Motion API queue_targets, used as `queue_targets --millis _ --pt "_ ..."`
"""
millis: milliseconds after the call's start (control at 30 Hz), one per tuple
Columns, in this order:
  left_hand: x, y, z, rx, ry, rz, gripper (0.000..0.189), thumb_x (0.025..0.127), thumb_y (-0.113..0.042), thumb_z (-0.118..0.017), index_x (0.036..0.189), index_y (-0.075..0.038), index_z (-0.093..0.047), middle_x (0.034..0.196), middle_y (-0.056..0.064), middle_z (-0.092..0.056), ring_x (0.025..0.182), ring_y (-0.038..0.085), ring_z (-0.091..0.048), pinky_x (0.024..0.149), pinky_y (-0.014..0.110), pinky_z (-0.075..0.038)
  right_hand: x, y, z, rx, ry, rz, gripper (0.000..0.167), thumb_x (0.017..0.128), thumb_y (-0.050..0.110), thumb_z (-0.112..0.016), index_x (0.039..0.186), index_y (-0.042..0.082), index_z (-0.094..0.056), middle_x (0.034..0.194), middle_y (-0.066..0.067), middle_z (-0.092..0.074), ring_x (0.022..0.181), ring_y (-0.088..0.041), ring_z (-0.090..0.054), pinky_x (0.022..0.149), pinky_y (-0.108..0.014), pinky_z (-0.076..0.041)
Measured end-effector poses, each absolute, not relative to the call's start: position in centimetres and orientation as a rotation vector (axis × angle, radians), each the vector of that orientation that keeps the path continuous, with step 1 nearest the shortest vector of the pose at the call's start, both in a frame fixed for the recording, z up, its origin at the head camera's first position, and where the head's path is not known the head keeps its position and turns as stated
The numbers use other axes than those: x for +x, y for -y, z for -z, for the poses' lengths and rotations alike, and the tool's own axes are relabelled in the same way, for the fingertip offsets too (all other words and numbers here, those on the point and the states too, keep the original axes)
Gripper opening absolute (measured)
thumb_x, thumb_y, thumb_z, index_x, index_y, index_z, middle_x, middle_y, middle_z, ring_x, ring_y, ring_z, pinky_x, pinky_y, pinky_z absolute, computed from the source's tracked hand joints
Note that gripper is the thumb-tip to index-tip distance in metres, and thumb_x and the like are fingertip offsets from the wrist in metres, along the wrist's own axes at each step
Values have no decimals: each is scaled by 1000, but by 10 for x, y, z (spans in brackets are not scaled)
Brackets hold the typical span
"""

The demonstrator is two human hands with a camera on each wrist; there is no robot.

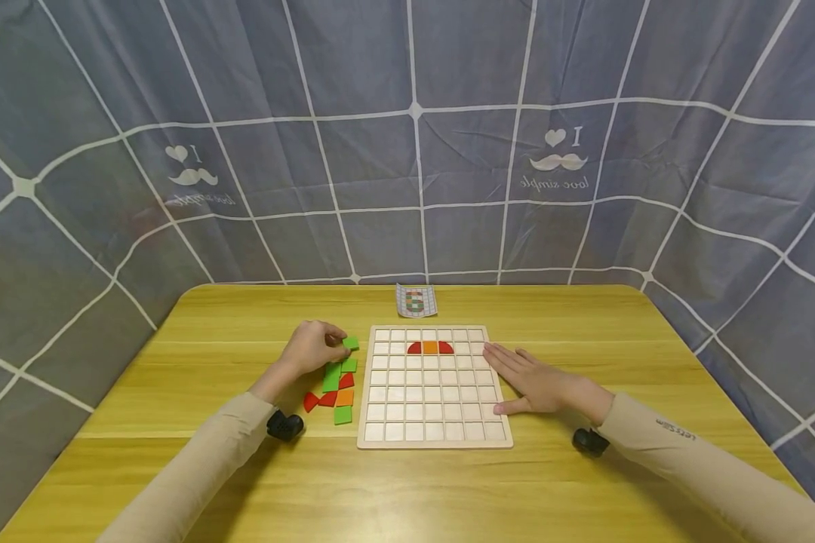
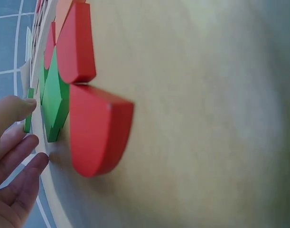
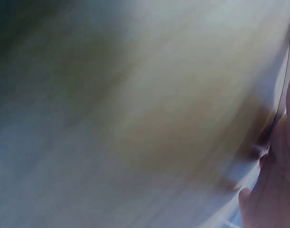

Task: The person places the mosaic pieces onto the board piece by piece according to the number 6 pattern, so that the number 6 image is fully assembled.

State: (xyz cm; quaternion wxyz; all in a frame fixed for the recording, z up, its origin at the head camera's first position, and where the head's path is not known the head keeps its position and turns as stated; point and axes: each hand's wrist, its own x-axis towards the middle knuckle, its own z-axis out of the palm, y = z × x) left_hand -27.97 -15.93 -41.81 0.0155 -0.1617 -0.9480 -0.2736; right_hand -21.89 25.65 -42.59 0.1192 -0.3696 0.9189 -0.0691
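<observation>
My left hand [image 1: 312, 347] pinches a green square tile [image 1: 351, 343] between thumb and fingers, left of the board's upper corner. In the left wrist view the thumb lies against this green tile [image 2: 29, 110], which stands on edge. Close by lie loose pieces: green tiles [image 1: 331, 377], red rounded pieces [image 1: 311, 402] and an orange square [image 1: 344, 397]. The wooden grid board [image 1: 414, 394] holds an orange square [image 1: 430, 347] flanked by two red rounded pieces [image 1: 414, 348] in its second row. My right hand [image 1: 536, 383] rests with straight fingers at the board's right edge.
A small printed card [image 1: 416, 302] with a coloured grid pattern lies behind the board. The wooden table [image 1: 244, 483] ends at a grey curtain [image 1: 462, 166] with white lines. Black wrist cameras [image 1: 284, 426] sit below both wrists.
</observation>
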Motion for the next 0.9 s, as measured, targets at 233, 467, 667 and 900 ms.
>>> queue_targets --millis 233,467,667,900 --pt "-273 159 415 -515 2906 832 32 79 -23 -76 106 -5 -74 95 11 -74 86 22 -68 74 36 -54 -220 -259 432 -1137 -2713 226 93 92 59 -49 153 -2 -12 159 -23 -9 147 -39 -13 112 -62 -17" --pt "-264 150 405 -567 2869 874 31 80 -22 -75 105 -5 -74 100 10 -74 93 26 -66 79 40 -54 -220 -258 429 -1126 -2704 254 94 92 57 -51 152 -3 -12 159 -25 -9 146 -41 -12 111 -64 -16" --pt "-260 140 401 -616 2850 885 30 79 -22 -75 105 -5 -75 100 8 -74 93 25 -67 77 37 -54 -217 -256 423 -1083 -2691 210 93 92 58 -49 152 -3 -12 159 -24 -7 147 -41 -10 113 -62 -14" --pt "-258 126 402 -692 2825 899 29 78 -21 -76 103 -5 -75 99 8 -75 92 25 -67 75 35 -54 -217 -254 422 -1041 -2678 188 93 93 57 -49 153 -2 -10 160 -22 -5 148 -38 -8 116 -59 -13"
